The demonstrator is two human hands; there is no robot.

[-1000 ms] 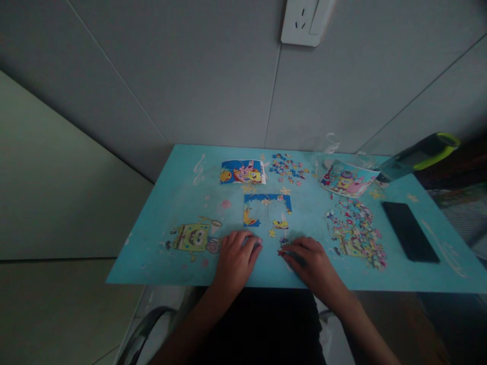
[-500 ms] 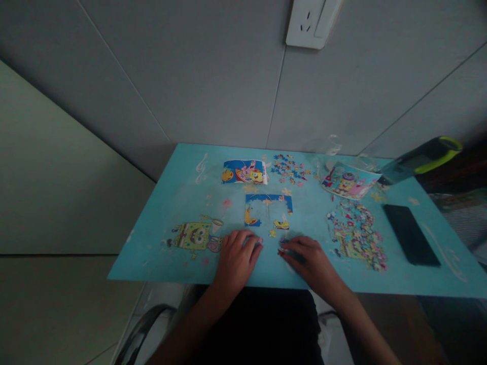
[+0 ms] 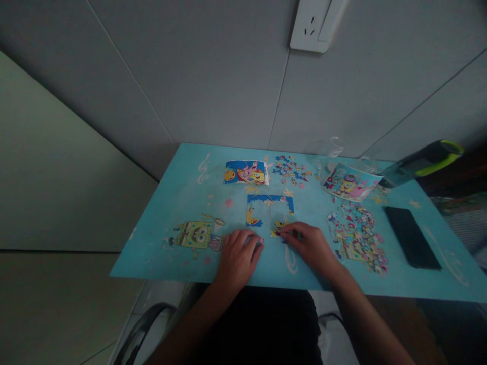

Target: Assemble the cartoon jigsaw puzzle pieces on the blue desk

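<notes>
Head view: right hand pinches a small piece at the lower edge of the half-built puzzle mid-worktop; left hand lies flat, open, just beside; best to turn the piece till its tabs align, then press lightly, steadying the frame.

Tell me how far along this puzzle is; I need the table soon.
Early on. Done: the partly built puzzle has its blue top edge and part of the left side joined. In hand: the right hand has its fingertips on a small yellow cluster at its lower middle; the left hand rests flat on the table. Left: the big pile of loose pieces and a smaller pile.
</notes>
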